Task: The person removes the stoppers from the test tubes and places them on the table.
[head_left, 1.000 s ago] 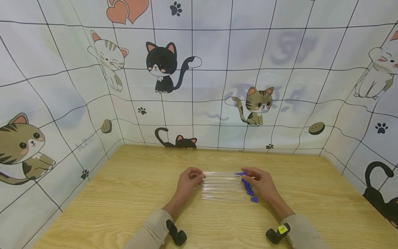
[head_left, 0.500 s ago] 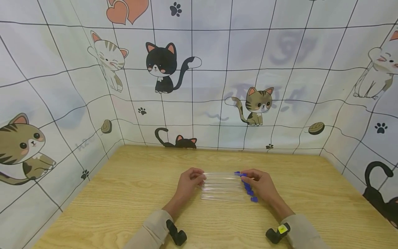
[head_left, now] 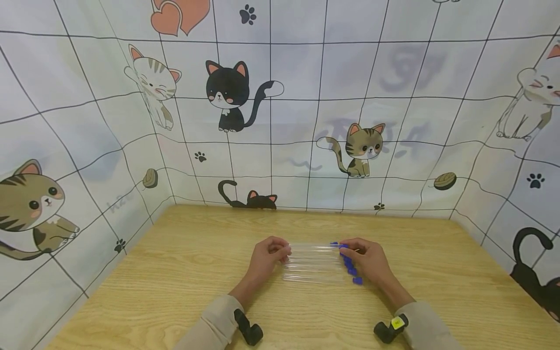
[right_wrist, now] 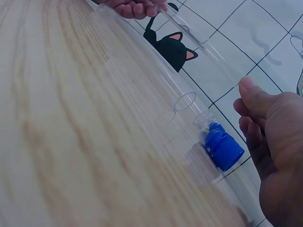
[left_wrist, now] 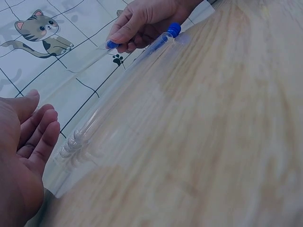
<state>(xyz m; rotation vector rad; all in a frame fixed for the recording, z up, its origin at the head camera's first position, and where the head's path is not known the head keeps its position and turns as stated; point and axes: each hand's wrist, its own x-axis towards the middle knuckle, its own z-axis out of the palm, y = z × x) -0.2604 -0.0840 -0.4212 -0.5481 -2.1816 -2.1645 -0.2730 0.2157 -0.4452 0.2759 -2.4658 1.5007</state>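
Note:
Between my two hands a clear test tube (left_wrist: pixel 90 64) is held lengthwise above the table. My left hand (head_left: pixel 268 253) pinches its left end between thumb and forefinger. At the other end my right hand (head_left: pixel 367 253) grips near a small blue cap (left_wrist: pixel 112 45), with thumb and fingers around it. Several clear test tubes (head_left: pixel 312 270) lie side by side below, their rounded ends toward my left hand. Blue caps (head_left: pixel 349 264) line up along their right ends, partly behind my right hand. In the right wrist view, a large blue cap (right_wrist: pixel 225 150) sits beside open tube mouths.
The wooden table (head_left: pixel 197 272) stretches out around the tubes. A white cloth with cartoon cats (head_left: pixel 297 112) hangs behind and along both sides. A black camera (head_left: pixel 248 328) is strapped on the left wrist, another black camera (head_left: pixel 391 328) on the right.
My left hand has shifted slightly to the right, and the held tube has come a little nearer. My right hand's fingertips have shifted slightly at the capped end; the tubes on the table stay put.

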